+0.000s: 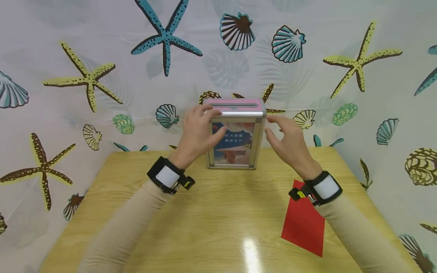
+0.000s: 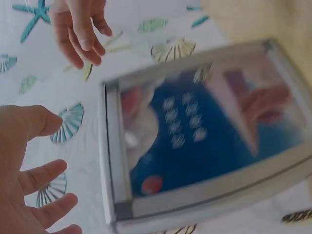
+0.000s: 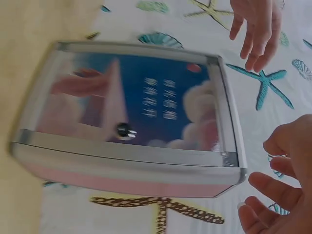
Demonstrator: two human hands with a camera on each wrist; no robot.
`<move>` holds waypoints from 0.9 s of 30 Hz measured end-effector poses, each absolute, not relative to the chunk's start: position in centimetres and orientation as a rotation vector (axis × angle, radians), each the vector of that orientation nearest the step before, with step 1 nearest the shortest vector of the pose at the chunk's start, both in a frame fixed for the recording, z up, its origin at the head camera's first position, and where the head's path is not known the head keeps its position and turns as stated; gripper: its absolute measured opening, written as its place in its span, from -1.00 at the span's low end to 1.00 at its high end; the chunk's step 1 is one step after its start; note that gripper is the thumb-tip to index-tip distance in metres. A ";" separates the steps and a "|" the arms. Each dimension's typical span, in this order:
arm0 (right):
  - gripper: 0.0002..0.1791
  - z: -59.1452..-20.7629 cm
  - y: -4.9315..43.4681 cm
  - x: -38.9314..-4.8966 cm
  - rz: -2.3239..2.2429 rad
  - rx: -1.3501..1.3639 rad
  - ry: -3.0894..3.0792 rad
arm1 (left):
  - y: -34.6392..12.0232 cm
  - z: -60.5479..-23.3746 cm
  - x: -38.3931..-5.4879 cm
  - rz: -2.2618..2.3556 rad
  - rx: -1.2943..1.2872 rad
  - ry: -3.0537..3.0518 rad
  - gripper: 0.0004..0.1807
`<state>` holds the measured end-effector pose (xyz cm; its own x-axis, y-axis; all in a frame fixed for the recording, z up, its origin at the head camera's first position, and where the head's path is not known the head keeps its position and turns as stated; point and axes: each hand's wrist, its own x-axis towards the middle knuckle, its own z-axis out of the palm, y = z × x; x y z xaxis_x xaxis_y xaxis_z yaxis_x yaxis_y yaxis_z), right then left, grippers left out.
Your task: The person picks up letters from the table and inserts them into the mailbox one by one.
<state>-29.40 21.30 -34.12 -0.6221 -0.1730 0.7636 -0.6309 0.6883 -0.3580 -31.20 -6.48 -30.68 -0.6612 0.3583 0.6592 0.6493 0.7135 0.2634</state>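
Observation:
An upright suggestion box (image 1: 234,151) with a silver metal frame, a pink top and a slot (image 1: 235,105) stands at the back of the table. Its front panel shows a blue and pink picture with pale characters. A small dark lock (image 3: 125,130) sits on the front in the right wrist view. My left hand (image 1: 198,129) hovers by the box's upper left, fingers spread; in the left wrist view that hand (image 2: 29,170) is apart from the box. My right hand (image 1: 290,142) is beside the upper right corner, fingers loosely bent, holding nothing. Whether a right fingertip touches the corner I cannot tell.
A flat red paper or envelope (image 1: 304,223) lies on the wooden table (image 1: 205,220), partly under my right forearm. Behind the box and at both sides hangs a white cloth (image 1: 211,76) printed with starfish and shells.

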 end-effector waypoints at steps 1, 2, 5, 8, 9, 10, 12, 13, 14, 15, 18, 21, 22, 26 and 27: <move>-0.61 -34.9 21.8 -28.4 0.821 0.612 -2.201 | -6.3 -31.4 -30.2 -0.650 -0.768 -2.346 -0.53; -0.57 -35.7 22.3 -27.5 0.830 0.607 -2.236 | -6.1 -32.3 -29.3 -0.654 -0.767 -2.366 -0.48; -0.44 -38.0 23.5 -25.1 0.862 0.570 -2.375 | -5.6 -35.3 -26.7 -0.644 -0.783 -2.438 -0.37; -0.30 -40.3 24.3 -23.2 0.878 0.517 -2.555 | -5.0 -38.6 -24.5 -0.614 -0.812 -2.564 -0.22; -0.24 -41.1 24.4 -22.6 0.870 0.500 -2.617 | -4.8 -39.6 -23.8 -0.594 -0.818 -2.615 -0.17; -0.19 -41.8 24.5 -22.0 0.855 0.484 -2.676 | -4.7 -40.6 -23.2 -0.583 -0.820 -2.666 -0.11; -0.12 -43.3 24.5 -20.9 0.807 0.465 -2.765 | -4.5 -42.2 -22.3 -0.554 -0.816 -2.761 0.01; -0.08 -44.0 24.5 -20.4 0.768 0.462 -2.797 | -4.5 -42.9 -21.8 -0.537 -0.810 -2.801 0.06; -0.06 -44.5 24.5 -19.9 0.730 0.458 -2.822 | -4.5 -43.5 -21.5 -0.520 -0.809 -2.834 0.10; -0.04 -45.0 24.5 -19.4 0.690 0.457 -2.843 | -4.6 -44.1 -21.1 -0.509 -0.808 -2.867 0.13; 0.01 -46.0 24.4 -18.0 0.608 0.451 -2.889 | -5.0 -45.6 -20.3 -0.473 -0.817 -2.947 0.20; 0.05 -46.8 24.5 -16.6 0.528 0.425 -2.950 | -5.6 -46.9 -19.6 -0.442 -0.816 -3.011 0.23; 0.07 -47.0 24.6 -16.1 0.502 0.410 -2.973 | -5.9 -47.2 -19.4 -0.434 -0.817 -3.034 0.24; 0.09 -47.8 25.4 -14.0 0.468 0.352 -3.030 | -6.7 -47.9 -18.1 -0.438 -0.859 -3.107 0.25; 0.09 -48.0 25.7 -13.6 0.483 0.334 -3.038 | -6.9 -48.0 -17.7 -0.439 -0.878 -3.119 0.26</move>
<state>-13.57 25.70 -47.98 -0.9756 -0.2047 0.0797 -0.2193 0.9279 -0.3014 -17.69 -6.91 -48.04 -0.8482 0.5273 -0.0504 0.4929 0.8205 0.2895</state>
